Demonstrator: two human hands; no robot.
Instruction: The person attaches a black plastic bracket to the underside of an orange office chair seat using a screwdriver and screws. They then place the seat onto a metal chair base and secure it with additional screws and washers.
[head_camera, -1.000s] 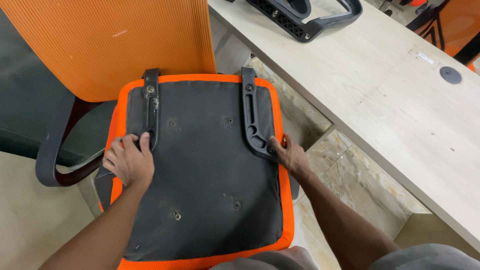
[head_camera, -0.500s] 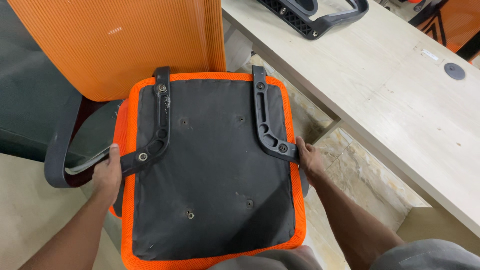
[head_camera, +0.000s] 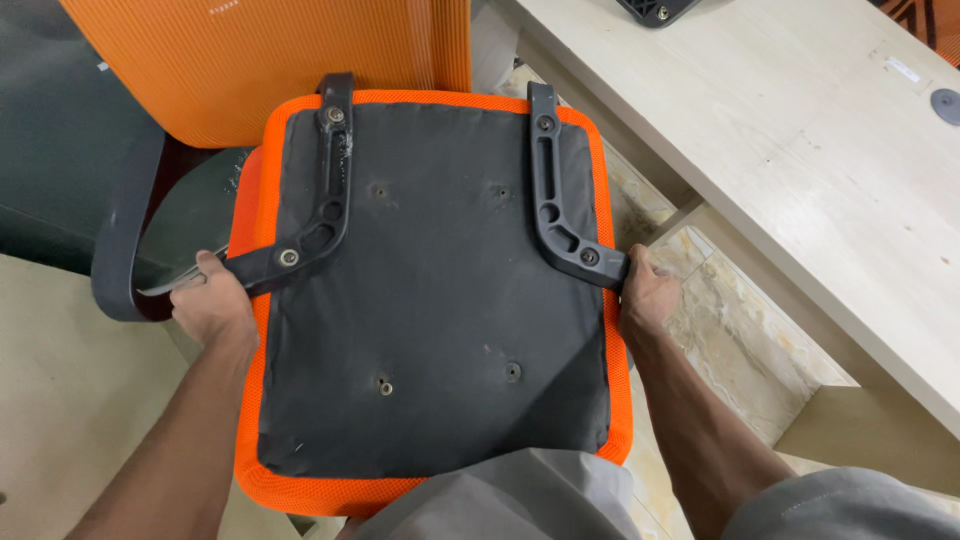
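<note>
Hands grip both sides of an upturned orange chair seat, its dark fabric underside facing up and its near edge resting against the person's lap. The left hand closes around the seat's left edge, fingers wrapped under the lower end of the left armrest bracket, a black plastic bar fixed with screws. The right hand clasps the opposite edge, thumb pressed against the foot of the right armrest bracket. The two hands sit well apart, the whole width of the seat between them. Beyond the left hand stands an orange mesh chair back with a grey armrest loop curving just beside that hand. To the far side of the right hand runs a pale wooden table, with marbled floor tiles beneath it.
</note>
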